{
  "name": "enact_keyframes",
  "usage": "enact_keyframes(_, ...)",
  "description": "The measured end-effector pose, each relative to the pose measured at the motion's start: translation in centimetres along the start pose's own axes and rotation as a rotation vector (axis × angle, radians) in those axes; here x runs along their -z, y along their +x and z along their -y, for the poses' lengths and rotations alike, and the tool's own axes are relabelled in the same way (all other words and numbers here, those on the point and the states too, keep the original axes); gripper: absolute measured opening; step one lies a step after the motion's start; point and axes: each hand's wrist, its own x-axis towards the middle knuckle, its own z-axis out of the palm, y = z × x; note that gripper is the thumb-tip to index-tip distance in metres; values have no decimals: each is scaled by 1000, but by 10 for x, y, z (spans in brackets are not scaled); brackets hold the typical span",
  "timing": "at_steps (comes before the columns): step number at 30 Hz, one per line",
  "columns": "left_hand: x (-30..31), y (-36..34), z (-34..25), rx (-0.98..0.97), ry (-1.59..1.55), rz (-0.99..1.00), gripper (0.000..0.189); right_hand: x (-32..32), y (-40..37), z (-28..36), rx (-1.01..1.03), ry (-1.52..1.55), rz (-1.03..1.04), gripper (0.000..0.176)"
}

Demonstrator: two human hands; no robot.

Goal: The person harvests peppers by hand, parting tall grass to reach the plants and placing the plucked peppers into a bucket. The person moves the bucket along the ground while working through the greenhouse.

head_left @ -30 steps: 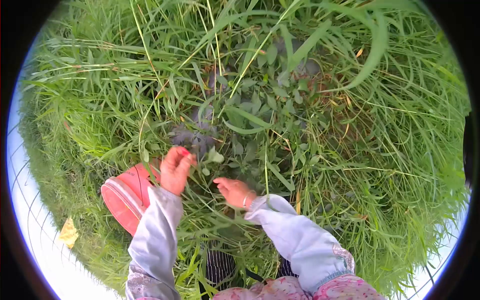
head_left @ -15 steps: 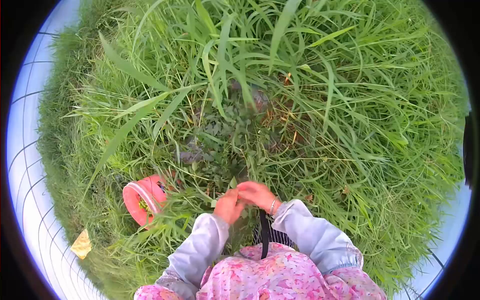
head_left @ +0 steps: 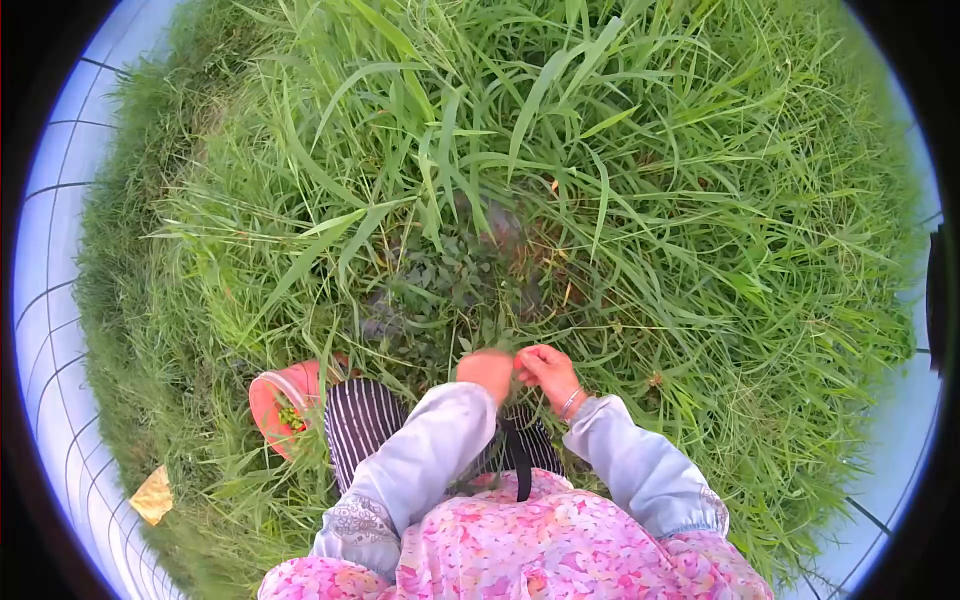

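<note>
My left hand (head_left: 486, 372) is over the low leafy plants (head_left: 450, 272) in front of my body, smeared by motion, so its fingers do not show clearly. Right beside it, my right hand (head_left: 549, 374) has thumb and fingers drawn together in a pinch, with a bracelet at the wrist. Whatever is between those fingertips is too small to make out. To the left, a pink-red bucket (head_left: 272, 388) lies tilted in the grass, with small green and yellowish pieces (head_left: 291, 417) inside it.
Tall grass (head_left: 700, 180) surrounds me. Dark sheeting (head_left: 381, 318) shows in patches among the plants. My striped trouser leg (head_left: 362, 425) stands against the bucket's right side. A yellowish scrap (head_left: 152, 495) lies at the far left, near a pale gridded surface (head_left: 50, 290).
Both hands have shifted right and slightly away from my body. My striped left leg has come into view beside the bucket, covering part of it.
</note>
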Motion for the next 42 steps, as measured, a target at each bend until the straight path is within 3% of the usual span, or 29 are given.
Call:
enact_keyframes(5,16,-2,22,3,-26,63,17,-21,12,11,-52,57,43,17)
enact_keyframes(7,17,-8,28,-51,5,-5,16,-30,19,10,-47,23,75,15)
enact_keyframes(12,11,11,52,-199,-62,-213,16,-42,23,19,-41,168,-112,14)
enact_keyframes(14,26,17,58,-215,-146,-120,17,-49,22,22,-61,315,-199,14)
enact_keyframes(19,39,31,116,-111,-314,1,21,-100,58,15,-58,690,-174,13)
enact_keyframes(21,42,29,140,-76,-177,34,23,-125,68,17,-121,732,-117,15)
enact_keyframes(27,57,16,172,-221,2,-226,13,-165,75,27,-43,799,-94,16)
enact_keyframes(29,67,20,161,-74,-31,-91,12,-167,73,35,-28,864,-91,16)
enact_keyframes(31,69,21,149,-63,43,-223,12,-163,76,37,56,834,-79,15)
enact_keyframes(34,40,44,159,-51,141,-186,18,-157,61,63,104,512,-157,17)
enact_keyframes(36,15,68,183,56,216,-184,19,-142,44,93,229,595,-58,18)
enact_keyframes(38,71,29,197,128,223,4,22,-119,27,111,360,616,63,19)
enact_keyframes(42,147,-15,207,341,100,180,36,-80,-5,140,330,416,-2,22)
